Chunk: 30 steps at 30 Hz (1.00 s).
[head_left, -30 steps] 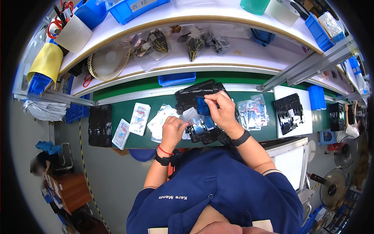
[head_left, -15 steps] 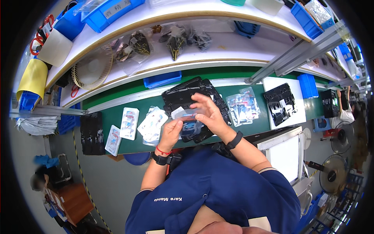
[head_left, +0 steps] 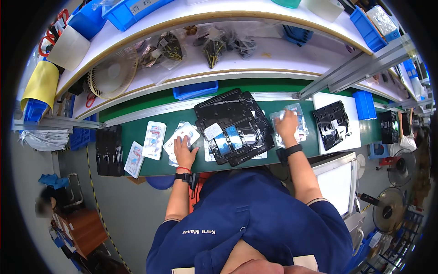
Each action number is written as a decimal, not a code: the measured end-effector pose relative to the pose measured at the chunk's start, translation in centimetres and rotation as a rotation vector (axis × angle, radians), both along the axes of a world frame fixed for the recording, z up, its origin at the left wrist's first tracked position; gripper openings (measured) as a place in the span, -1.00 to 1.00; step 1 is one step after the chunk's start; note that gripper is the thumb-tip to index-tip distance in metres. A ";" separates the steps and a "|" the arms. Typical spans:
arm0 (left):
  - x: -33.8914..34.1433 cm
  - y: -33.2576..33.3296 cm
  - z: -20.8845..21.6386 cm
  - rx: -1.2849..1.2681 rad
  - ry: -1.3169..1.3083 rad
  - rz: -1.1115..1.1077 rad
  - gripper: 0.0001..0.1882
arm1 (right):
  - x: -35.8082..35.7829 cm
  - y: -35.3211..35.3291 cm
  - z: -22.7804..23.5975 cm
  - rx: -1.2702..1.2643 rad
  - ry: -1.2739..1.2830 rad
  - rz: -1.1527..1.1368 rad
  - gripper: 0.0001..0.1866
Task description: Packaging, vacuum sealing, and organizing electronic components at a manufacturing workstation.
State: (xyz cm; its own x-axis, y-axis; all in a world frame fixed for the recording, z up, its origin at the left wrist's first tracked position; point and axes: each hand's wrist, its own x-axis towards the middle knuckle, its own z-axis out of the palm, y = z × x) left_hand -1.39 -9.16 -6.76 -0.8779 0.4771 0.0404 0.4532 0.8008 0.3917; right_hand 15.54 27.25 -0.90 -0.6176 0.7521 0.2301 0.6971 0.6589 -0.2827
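My left hand (head_left: 184, 154) lies with fingers spread on a small pile of white printed blister packs (head_left: 172, 145). To the right, my right hand (head_left: 287, 125) is over a stack of clear packets (head_left: 301, 122), its fingers bent down and closed at the upper packet; the fingertips are partly hidden. Between the hands lie stacked black plastic trays (head_left: 256, 142). On them rest a white piece (head_left: 213, 131) and some blue packets (head_left: 228, 139).
Two more white packs (head_left: 154, 140) and dark stacked trays (head_left: 109, 150) are at the left of the green table. At the right, a black tray (head_left: 331, 124) sits on a white board. A shelf (head_left: 255, 66) with bagged parts spans the back; a screen-like white panel (head_left: 335, 182) stands near my right arm.
My hands were together over the black trays holding a clear pouch. Now they are apart: the left has gone down onto the white packs, the right has moved right to the clear packets.
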 end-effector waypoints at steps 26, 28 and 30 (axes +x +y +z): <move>3.1 4.9 9.8 0.917 -0.993 -0.115 -0.58 | -8.6 -10.7 5.7 -1.093 0.285 0.553 -0.80; 3.6 6.3 12.7 0.876 -1.337 -0.287 -0.66 | -8.2 -11.7 8.4 -1.327 0.331 0.698 -0.81; 4.1 6.5 12.8 0.950 -1.363 -0.226 -0.69 | -7.8 -13.0 10.1 -1.265 0.377 0.698 -0.81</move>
State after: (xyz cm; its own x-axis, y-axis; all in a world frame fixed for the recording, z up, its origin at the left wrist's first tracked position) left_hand 2.71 -2.63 6.03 -0.4343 0.8449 -0.3123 -0.5371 0.0355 0.8428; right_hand 7.70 14.29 9.17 -0.9819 0.1557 -0.1079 0.1104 0.0075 -0.9939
